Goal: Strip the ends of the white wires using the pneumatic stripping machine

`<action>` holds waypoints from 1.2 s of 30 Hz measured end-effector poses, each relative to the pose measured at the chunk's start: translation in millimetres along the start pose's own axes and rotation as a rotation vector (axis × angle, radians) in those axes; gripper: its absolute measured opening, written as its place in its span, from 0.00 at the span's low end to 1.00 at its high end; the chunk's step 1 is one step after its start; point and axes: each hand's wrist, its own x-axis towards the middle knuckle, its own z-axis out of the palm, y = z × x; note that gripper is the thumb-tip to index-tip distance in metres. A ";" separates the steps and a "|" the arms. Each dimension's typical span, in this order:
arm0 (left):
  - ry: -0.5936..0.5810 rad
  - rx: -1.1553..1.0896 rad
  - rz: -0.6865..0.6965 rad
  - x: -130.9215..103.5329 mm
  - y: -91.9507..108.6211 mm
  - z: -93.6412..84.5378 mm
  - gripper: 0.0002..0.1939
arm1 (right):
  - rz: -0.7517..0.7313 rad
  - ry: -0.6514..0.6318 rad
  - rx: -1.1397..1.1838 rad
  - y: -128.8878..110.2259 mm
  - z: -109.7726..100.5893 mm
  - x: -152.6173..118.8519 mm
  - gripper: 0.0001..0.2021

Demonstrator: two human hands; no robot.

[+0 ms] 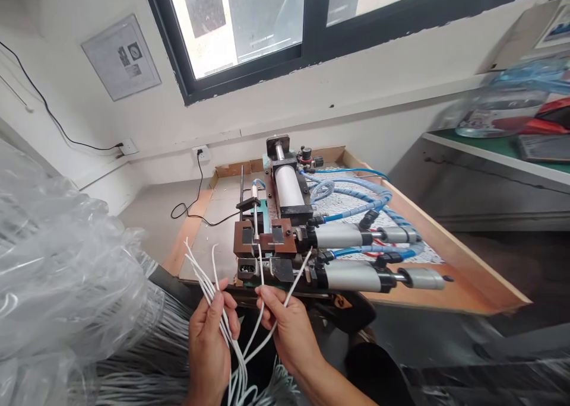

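Note:
Several white cables (200, 278) fan upward out of my left hand (211, 335), whose thumb and fingers are closed round them. My right hand (289, 329) pinches another white cable (262, 275) between thumb and fingertips; its tip reaches up to the jaws of a pneumatic machine (266, 240). A further white cable (297, 278) passes by the right hand's fingers and points up to the right, its end in front of a silver cylinder. Below both hands the cables run together into a loose bundle (240, 376). Whether the tip sits inside the jaws I cannot tell.
The machine stands in a shallow wooden tray (467, 275) with blue air hoses (351, 195) and cut scraps. Clear plastic wrapping (57, 263) and a big bundle of grey-white cables (146, 358) fill the left side. A shelf (490, 151) juts out at right.

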 end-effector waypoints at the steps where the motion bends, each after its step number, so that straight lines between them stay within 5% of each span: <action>1: -0.009 0.016 0.010 0.4 0.0 -0.1 0.12 | 0.027 -0.001 0.035 -0.7 1.2 1.5 0.12; 10: -0.001 0.296 0.081 2.3 -8.1 -11.2 0.16 | 0.188 -0.056 0.225 -4.1 5.5 11.7 0.11; 20: -0.126 0.382 -0.153 -18.2 -28.4 -18.3 0.08 | 0.102 -0.120 -0.062 -9.9 8.5 -3.1 0.15; 27: -0.059 0.366 -0.169 -19.7 -36.8 -26.9 0.15 | -0.060 -0.114 -0.208 -3.1 -7.3 -10.2 0.11; 36: 0.069 0.203 -0.227 -19.1 -30.9 -24.2 0.15 | 0.016 -0.095 -0.221 5.8 -21.9 -23.1 0.12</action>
